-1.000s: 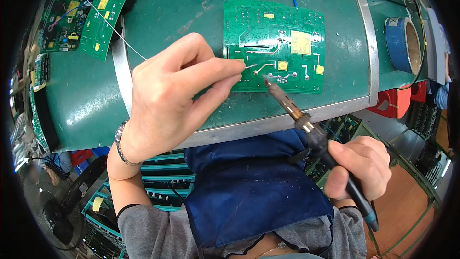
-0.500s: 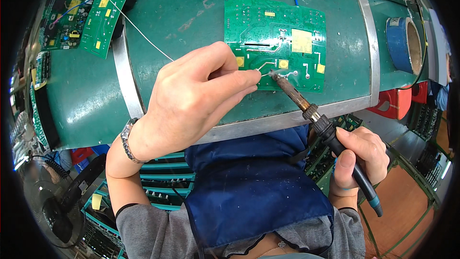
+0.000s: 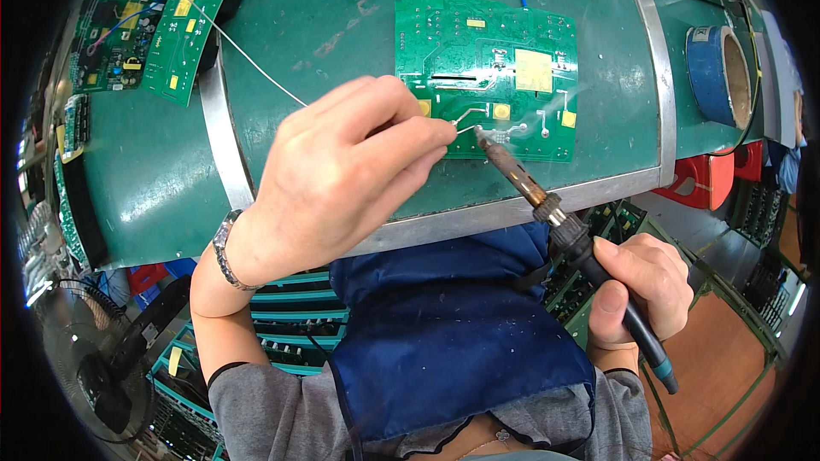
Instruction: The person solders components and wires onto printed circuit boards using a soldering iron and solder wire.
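Observation:
A green circuit board (image 3: 478, 51) with yellow patches and silver solder joints lies on the green bench in front of me. My left hand (image 3: 342, 162) pinches a thin solder wire (image 3: 239, 49) that comes down from the upper left. Its short end sticks out past my fingertips, close to the board's near side. Wrapped around the black handle of a soldering iron (image 3: 555, 220), my right hand (image 3: 645, 286) angles it up to the left. The iron's tip meets the board beside the wire end, and faint smoke hangs over the spot.
Two more circuit boards (image 3: 190, 34) lean at the far left of the bench (image 3: 316, 26). A blue tape roll (image 3: 711, 72) stands at the right, beyond a metal rail (image 3: 658, 85). A red stool (image 3: 702, 181) and a fan (image 3: 94, 367) are below bench level.
The circuit board has shifted slightly left. The iron's tip and my left fingertips have moved a little left with it. Both hands keep their holds.

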`<action>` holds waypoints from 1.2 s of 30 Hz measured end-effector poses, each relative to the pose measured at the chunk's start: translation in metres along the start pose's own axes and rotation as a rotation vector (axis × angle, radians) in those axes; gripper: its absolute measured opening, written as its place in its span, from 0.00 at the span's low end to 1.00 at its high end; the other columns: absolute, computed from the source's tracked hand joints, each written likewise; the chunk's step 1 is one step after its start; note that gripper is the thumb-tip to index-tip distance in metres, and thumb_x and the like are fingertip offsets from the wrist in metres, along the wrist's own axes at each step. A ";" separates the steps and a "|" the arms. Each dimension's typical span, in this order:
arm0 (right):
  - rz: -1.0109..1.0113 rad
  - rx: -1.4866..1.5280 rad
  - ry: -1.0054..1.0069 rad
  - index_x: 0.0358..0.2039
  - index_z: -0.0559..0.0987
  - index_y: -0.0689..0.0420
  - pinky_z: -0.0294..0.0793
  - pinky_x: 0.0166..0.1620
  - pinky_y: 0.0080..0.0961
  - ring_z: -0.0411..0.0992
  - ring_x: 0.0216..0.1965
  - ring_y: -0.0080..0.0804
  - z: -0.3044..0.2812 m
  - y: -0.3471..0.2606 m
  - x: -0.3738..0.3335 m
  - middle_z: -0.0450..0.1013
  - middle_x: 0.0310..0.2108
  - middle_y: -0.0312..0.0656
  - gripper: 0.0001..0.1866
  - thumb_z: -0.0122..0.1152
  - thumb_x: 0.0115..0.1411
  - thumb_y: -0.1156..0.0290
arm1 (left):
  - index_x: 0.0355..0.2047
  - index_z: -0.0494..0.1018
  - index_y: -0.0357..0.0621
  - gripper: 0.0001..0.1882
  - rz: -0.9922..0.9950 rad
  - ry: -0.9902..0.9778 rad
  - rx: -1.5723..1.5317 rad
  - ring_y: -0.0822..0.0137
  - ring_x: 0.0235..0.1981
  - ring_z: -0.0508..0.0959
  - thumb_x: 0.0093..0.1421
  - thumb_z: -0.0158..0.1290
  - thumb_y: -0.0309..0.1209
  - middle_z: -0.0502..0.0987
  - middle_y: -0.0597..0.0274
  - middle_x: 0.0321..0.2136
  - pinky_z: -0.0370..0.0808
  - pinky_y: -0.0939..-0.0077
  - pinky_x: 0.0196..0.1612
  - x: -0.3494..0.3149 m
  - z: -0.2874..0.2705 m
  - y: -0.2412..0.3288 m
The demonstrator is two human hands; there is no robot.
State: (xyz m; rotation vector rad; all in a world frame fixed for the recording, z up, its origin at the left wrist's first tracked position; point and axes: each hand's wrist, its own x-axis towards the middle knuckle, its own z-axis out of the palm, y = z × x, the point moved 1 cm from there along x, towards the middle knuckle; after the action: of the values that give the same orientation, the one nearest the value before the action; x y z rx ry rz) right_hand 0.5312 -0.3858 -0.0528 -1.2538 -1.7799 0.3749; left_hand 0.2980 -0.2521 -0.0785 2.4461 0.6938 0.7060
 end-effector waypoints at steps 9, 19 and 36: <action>-0.007 -0.061 0.078 0.31 0.80 0.68 0.67 0.14 0.19 0.69 0.10 0.27 -0.003 -0.005 -0.002 0.73 0.14 0.39 0.11 0.63 0.55 0.71 | 0.34 0.81 0.43 0.14 -0.043 -0.039 -0.012 0.69 0.23 0.72 0.44 0.64 0.19 0.70 0.65 0.24 0.67 0.77 0.24 0.001 -0.006 0.006; 0.010 -0.054 0.005 0.32 0.79 0.69 0.71 0.17 0.20 0.71 0.13 0.28 -0.001 0.001 -0.002 0.75 0.17 0.42 0.10 0.62 0.55 0.73 | 0.35 0.81 0.43 0.15 0.008 -0.067 -0.001 0.68 0.25 0.72 0.43 0.64 0.19 0.70 0.64 0.26 0.69 0.76 0.25 0.003 0.002 0.003; 0.039 -0.013 0.039 0.32 0.79 0.69 0.70 0.17 0.21 0.71 0.12 0.28 -0.006 0.005 -0.006 0.74 0.16 0.42 0.10 0.63 0.55 0.73 | 0.35 0.82 0.43 0.18 0.075 -0.086 0.124 0.68 0.26 0.73 0.41 0.63 0.20 0.71 0.64 0.26 0.71 0.76 0.25 0.007 0.007 0.007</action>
State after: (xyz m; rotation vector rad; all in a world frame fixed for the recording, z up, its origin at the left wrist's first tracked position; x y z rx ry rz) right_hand 0.5392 -0.3901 -0.0557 -1.2980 -1.7295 0.3587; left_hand 0.3095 -0.2555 -0.0772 2.6114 0.6323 0.5986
